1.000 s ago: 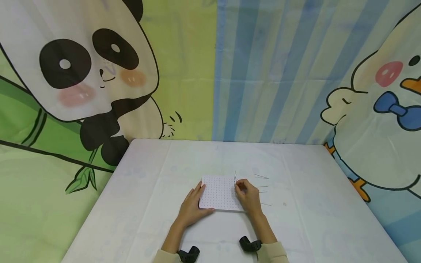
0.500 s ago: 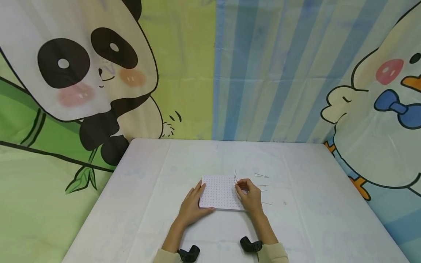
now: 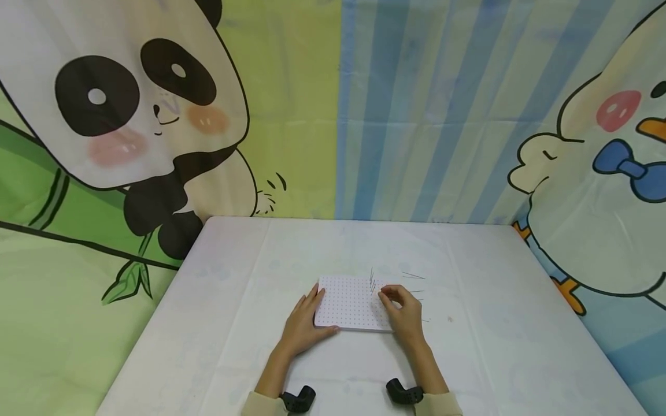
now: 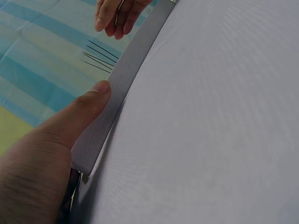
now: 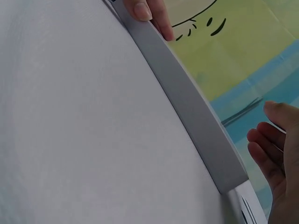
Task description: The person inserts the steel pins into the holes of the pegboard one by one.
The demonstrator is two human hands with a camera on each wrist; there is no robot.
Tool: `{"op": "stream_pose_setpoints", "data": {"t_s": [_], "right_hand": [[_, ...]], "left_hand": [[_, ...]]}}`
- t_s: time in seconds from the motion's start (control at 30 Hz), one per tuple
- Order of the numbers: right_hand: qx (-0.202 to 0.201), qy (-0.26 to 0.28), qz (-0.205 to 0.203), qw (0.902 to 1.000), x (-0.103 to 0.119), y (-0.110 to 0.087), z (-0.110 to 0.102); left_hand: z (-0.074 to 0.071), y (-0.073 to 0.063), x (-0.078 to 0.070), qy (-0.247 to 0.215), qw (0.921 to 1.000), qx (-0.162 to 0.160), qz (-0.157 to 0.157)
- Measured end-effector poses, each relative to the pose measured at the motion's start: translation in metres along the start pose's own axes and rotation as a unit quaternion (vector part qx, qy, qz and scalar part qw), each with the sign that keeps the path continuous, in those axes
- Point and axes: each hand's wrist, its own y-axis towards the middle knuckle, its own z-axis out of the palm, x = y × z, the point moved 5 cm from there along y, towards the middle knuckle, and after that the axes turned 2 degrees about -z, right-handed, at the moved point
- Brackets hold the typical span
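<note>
A white board (image 3: 346,303) with a grid of small holes lies on the table. My left hand (image 3: 307,320) rests at its near left corner, fingers straight along the left side. Its thumb (image 4: 96,100) presses the front edge. Several thin dark needle-like pins (image 3: 372,281) stand up from the board's right part, leaning slightly; the left wrist view shows them as a row of dark pins (image 4: 100,56). My right hand (image 3: 404,312) hovers over the right edge, just right of the pins. Its thumb and fingers are bent loosely, and I see nothing between them in the right wrist view.
Several loose pins (image 3: 413,275) lie on the white table (image 3: 478,346) to the right of the board, partly behind my right hand. A printed cloth (image 3: 291,110) with a panda and a duck hangs behind the table. Black wrist cameras (image 3: 404,393) sit at both cuffs.
My right hand has drawn back to the right from the standing pins, leaving them in full view. It now covers more of the loose pins. My left hand and the board have stayed put.
</note>
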Motion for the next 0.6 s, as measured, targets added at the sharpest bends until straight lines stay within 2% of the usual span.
{"op": "stream_pose_setpoints", "data": {"t_s": [0.2,0.37,0.6], "right_hand": [[-0.006,-0.023,-0.009,0.9997,-0.007,-0.004,-0.025],[0.002,-0.045,0.021,0.9988,-0.021,-0.008,-0.045],[0.034,-0.136,0.042,0.9892,-0.036,-0.016,-0.065]], "left_hand": [[0.000,0.000,0.001,0.002,1.0000,0.006,-0.002],[-0.003,0.002,0.001,0.000,1.0000,-0.004,0.002],[0.000,0.001,0.000,-0.001,1.0000,0.003,-0.003]]}}
